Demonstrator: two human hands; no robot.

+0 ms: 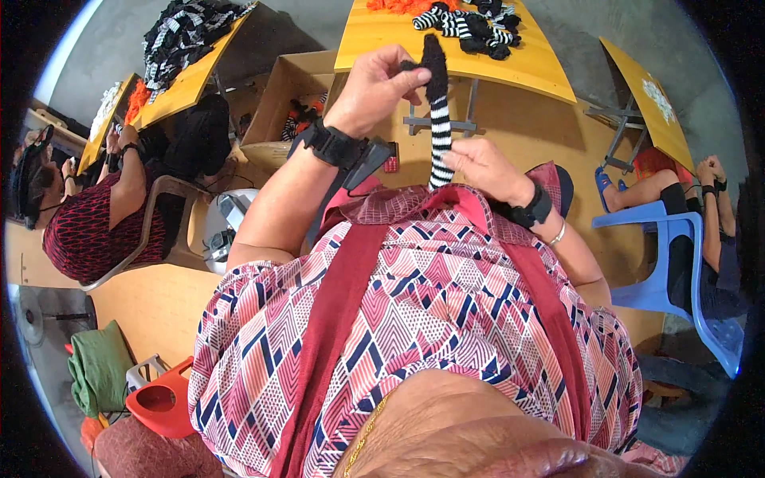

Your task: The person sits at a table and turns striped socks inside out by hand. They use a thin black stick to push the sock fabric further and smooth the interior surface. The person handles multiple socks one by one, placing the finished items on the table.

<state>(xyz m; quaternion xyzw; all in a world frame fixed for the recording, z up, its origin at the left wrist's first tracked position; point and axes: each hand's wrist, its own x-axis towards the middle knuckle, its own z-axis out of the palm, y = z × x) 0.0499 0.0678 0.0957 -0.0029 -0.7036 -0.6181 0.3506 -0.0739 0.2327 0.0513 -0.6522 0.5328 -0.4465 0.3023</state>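
Observation:
A narrow knitted tube, black at its upper end and black-and-white striped below, stands roughly upright in front of my chest. My left hand pinches its black part between thumb and fingers. Lower down, my right hand is closed at the striped part, its fingertips against the knit. The tube's bottom end goes out of sight behind the maroon apron at my chest.
Ahead, a yellow table bears striped knitted pieces and orange ones. An open cardboard box stands left of it. A seated co-worker is at left; a blue plastic chair with another person is at right.

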